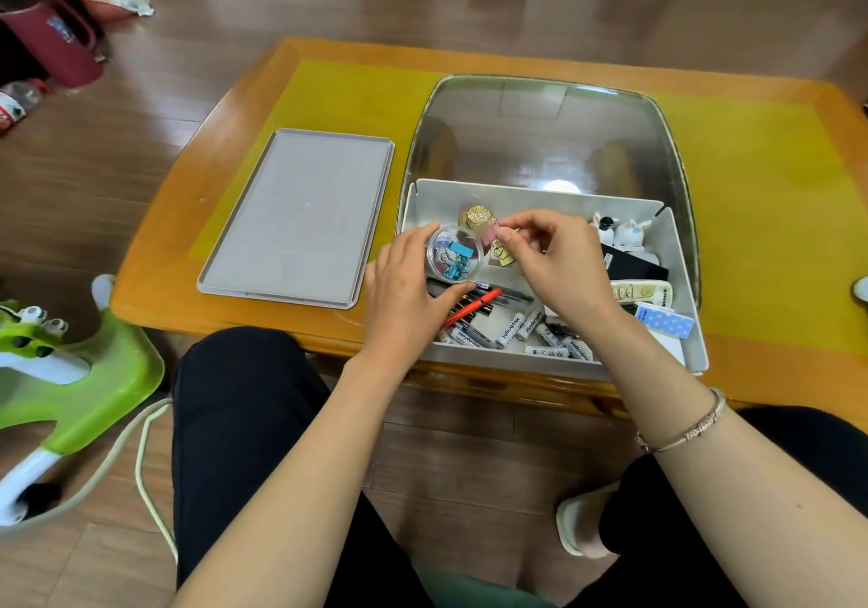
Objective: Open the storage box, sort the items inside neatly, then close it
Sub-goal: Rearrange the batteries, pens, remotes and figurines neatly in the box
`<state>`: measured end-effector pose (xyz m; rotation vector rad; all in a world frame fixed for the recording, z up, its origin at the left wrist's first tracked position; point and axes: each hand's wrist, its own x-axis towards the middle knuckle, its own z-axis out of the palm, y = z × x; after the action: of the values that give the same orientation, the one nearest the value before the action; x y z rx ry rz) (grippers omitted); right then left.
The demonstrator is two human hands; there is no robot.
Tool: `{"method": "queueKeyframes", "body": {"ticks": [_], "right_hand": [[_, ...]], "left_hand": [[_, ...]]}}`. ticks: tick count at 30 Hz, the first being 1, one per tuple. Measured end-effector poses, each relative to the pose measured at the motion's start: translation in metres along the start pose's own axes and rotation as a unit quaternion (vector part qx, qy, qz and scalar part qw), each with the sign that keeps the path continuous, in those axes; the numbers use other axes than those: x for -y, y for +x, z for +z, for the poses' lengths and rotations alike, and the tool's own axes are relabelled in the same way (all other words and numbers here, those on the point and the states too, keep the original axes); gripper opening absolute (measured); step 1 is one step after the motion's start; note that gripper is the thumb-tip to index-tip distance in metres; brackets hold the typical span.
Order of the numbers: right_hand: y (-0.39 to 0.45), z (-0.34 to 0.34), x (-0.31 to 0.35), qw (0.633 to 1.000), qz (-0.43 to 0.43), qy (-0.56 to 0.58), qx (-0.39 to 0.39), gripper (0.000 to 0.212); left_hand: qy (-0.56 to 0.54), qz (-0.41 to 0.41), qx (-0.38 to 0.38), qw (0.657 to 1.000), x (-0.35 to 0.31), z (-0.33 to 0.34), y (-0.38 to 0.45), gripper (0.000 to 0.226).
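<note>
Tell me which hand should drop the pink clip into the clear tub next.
Right. The right hand already pinches the pink clip just beside the clear tub, which the left hand grips and steadies over the storage box. A short move left likely does it.

My worktop [188, 250] is glossy varnished wood; the storage box [681, 250] is matt grey plastic, its lid [300, 217] at centre left likewise matt, its raised cover [545, 133] clear and shiny; the small jar [454, 255] is clear glossy plastic

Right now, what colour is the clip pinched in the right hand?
Pink; the clip shows best in the head view.
</note>
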<state>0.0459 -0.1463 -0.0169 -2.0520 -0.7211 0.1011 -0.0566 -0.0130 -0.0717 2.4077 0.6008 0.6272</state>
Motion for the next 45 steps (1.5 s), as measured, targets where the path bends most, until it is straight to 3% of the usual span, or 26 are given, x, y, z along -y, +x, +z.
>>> {"method": "queueKeyframes", "body": {"ticks": [7,12,19,23,28,39,45], "right_hand": [[0.004,0.010,0.011,0.997,-0.044,-0.031,0.052,0.007],[0.006,0.013,0.013,0.999,-0.017,0.000,0.033,0.016],[0.004,0.002,0.007,0.996,0.028,0.079,-0.010,0.012],[0.002,0.002,0.007,0.996,0.023,0.090,-0.014,0.016],[0.000,0.005,0.010,0.996,0.014,0.090,-0.001,0.012],[-0.005,0.011,0.019,0.998,0.000,0.046,0.032,0.012],[0.001,0.003,0.013,0.999,-0.023,0.028,-0.020,0.013]], "left_hand": [[0.053,0.017,0.012,0.998,0.001,0.002,-0.001,0.076],[0.039,0.016,0.012,0.999,0.002,0.002,0.000,0.073],[0.058,-0.005,0.020,0.998,0.002,0.004,0.001,0.075],[0.118,0.007,0.036,0.992,-0.004,0.002,0.000,0.096],[0.060,0.007,0.039,0.997,0.000,0.002,0.000,0.072],[0.018,0.008,0.018,1.000,0.000,0.000,-0.001,0.070],[-0.020,-0.009,0.040,0.999,0.000,-0.004,0.001,0.068]]}}
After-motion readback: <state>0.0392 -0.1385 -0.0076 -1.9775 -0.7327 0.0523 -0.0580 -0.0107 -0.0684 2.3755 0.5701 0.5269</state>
